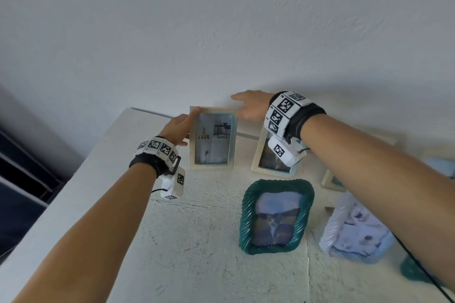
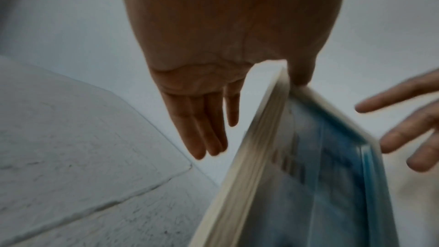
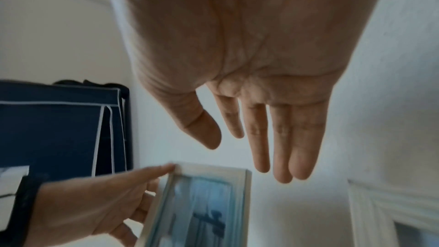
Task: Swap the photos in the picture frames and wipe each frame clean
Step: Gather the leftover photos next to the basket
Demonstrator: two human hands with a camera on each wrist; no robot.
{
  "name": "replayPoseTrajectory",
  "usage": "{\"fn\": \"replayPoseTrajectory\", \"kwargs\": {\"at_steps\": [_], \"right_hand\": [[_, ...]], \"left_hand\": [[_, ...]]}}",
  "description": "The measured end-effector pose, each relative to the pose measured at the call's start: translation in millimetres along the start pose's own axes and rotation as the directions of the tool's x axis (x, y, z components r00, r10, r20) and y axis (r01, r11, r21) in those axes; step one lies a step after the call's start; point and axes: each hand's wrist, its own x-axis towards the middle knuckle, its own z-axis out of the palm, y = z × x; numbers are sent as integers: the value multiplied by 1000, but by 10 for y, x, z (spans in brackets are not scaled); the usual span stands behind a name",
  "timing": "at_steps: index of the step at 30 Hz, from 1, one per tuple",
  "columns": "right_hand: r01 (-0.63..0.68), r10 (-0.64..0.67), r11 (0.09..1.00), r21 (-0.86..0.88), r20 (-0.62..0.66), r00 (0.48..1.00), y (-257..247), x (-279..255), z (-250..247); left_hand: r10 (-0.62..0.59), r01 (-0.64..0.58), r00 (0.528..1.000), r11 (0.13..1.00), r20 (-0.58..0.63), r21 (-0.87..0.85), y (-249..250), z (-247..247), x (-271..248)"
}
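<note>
We're fetching the cream frame (image 1: 211, 139); left hand (image 1: 178, 128) touching its corner, straight-fingered; right hand (image 1: 251, 107) spread, clear. Next: grip both edges.

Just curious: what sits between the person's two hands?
A cream picture frame is between the left hand and the right hand; the head view shows it best.

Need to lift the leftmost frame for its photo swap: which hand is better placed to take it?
Left. The left hand straddles the leftmost frame's top left corner, thumb and fingers either side; the right hand hangs open near its top right corner.
</note>
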Motion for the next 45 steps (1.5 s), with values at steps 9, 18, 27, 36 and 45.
{"fn": "replayPoseTrajectory", "kwargs": {"at_steps": [9,18,27,36,45], "right_hand": [[192,-131,969,152,-339,931,66,-991,-216],[233,-52,941,245,-576,816,784,-2354,942],[-168,385,913,373,-647,658,2318,-4217,2252],[-691,721,684,234,-361,591,3351,-5478,2830],[-486,580,808,332,-588,564,3996,-5988,2658]], "left_hand": [[263,-249,860,964,-436,91,-26,-10,-677],[550,-555,765,827,-337,89,464,1196,-2009],[591,-596,798,803,119,9,520,3582,-2763],[574,-677,689,727,442,111,719,5408,-3021],[501,-759,599,605,625,242,1050,6208,-2926]]}}
